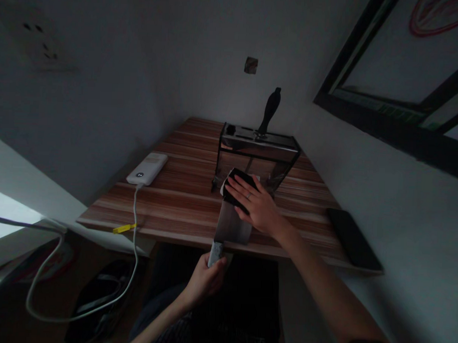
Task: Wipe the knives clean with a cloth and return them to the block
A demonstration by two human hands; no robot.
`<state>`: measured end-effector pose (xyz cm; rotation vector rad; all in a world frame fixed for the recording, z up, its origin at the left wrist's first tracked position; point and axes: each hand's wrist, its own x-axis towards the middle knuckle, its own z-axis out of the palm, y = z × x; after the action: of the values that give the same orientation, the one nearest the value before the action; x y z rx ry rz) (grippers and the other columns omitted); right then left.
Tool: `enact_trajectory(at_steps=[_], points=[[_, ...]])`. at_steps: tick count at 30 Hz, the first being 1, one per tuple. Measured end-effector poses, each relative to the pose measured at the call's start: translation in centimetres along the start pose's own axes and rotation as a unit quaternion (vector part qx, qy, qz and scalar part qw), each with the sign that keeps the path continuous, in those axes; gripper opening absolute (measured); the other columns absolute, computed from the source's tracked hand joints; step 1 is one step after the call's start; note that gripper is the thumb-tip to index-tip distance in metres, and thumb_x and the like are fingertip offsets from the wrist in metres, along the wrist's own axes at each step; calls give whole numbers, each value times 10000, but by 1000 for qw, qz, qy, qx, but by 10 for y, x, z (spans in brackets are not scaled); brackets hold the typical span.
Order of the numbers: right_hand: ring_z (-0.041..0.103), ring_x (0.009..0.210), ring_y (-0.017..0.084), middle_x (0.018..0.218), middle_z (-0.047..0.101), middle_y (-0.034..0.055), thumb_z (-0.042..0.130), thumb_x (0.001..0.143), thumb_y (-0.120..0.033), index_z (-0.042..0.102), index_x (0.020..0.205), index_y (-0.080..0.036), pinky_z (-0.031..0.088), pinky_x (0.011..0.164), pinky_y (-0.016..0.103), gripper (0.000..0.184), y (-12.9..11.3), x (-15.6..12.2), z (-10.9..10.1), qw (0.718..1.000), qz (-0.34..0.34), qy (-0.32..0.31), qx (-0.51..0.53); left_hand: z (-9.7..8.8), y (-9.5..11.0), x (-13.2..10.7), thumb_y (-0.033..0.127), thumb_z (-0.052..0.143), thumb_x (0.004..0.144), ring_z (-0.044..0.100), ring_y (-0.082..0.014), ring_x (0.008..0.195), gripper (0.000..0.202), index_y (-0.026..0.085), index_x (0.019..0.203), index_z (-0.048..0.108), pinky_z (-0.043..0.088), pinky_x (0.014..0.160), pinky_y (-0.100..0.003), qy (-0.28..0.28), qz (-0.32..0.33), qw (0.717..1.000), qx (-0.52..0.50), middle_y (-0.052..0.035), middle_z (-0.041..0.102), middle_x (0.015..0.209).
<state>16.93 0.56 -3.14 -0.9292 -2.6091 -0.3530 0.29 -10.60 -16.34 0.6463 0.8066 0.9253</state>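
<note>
In the head view, the left hand [209,276] has its fingers wrapped round the pale handle [215,252] of a broad knife [232,225], whose blade runs away from that hand over the near edge of the wooden table [175,202]. The right hand [258,206] lies palm down beyond the left, fingers fairly straight and slightly parted across a black pad [240,184] over the blade's far part; whether it clasps the pad or only presses on it, I cannot tell. Something white [223,188] peeks out beside the pad, just left of the right fingertips. The likeliest trouble is a slip: if the pad skids, the right thumb or fingertips, close to the metal, could meet the cutting edge, and the dim light hides which side is sharp. A loose left grip would let the blade twist under that pressure. Just beyond the right hand stands a clear-sided box [234,162] with a black handle [270,110] rising from its top; a hard forward push could knock it. A white cable [136,213] hangs left of the left hand, so a snagging sleeve could drag the white power bank [148,168]. Right of the right forearm, a black phone [356,239] lies near the table edge, where a swinging elbow might nudge it off.
</note>
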Motion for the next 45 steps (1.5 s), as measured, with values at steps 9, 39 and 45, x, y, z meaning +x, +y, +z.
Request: enact_trajectory(at_steps=[9,39,45], points=[[193,1409,170,1506,293,45,441,891,-270,290,1432,-156,108,1164,466,573,-55,-39,12,995,-32,-71,65,5,1,0,581,741,568,197,-9,223,515,212,591,382,168,246,-133,23,-5,1000,-16,134,313,296],[183,1411,157,1513,270,33,423,925,-351,230,1452,-169,112,1172,443,589,-72,-42,15,992,-31,-100,75,-2,-7,1,573,730,595,211,-7,255,515,203,560,373,156,276,-139,9,-14,999,-34,127,285,324],[199,1408,175,1511,278,45,457,902,-290,253,1444,-155,146,1165,465,595,-63,-34,12,994,-26,-84,58,2,0,-1,565,738,611,177,-6,239,496,202,614,399,140,254,-129,-12,-18,999,-38,142,279,307]])
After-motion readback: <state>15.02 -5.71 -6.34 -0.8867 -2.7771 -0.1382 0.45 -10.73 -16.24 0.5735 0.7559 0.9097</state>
